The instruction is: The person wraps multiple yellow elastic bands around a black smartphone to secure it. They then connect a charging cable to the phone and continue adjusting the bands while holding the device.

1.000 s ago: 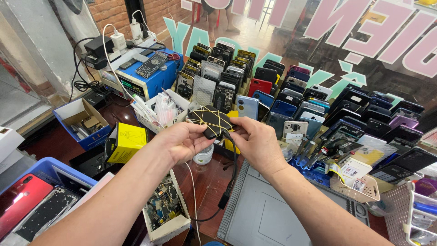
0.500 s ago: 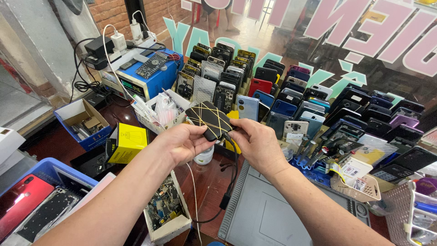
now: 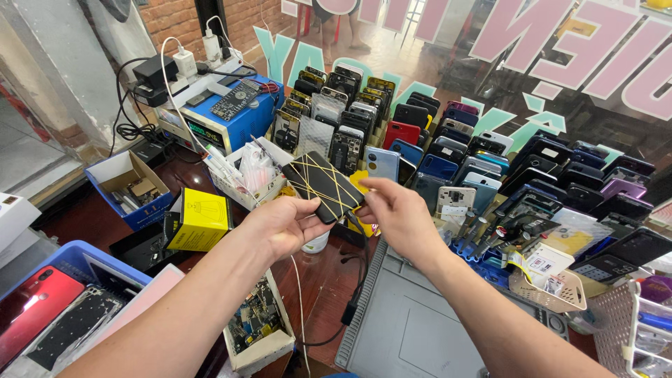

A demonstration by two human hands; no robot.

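Pinched in our left hand (image 3: 283,225) by its near edge, a black phone (image 3: 323,186) crossed with yellow rubber bands sits raised and tilted above the dark wooden bench (image 3: 329,280); our right hand (image 3: 396,214) closes its fingertips on the phone's right corner; beyond stand rows of phones (image 3: 448,150); left lies a yellow box (image 3: 203,220); near right, a grey mat (image 3: 413,329).

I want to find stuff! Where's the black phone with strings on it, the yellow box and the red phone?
black phone (image 3: 323,185), head view, middle of its back
yellow box (image 3: 203,219), head view, front face
red phone (image 3: 31,308), head view, its back
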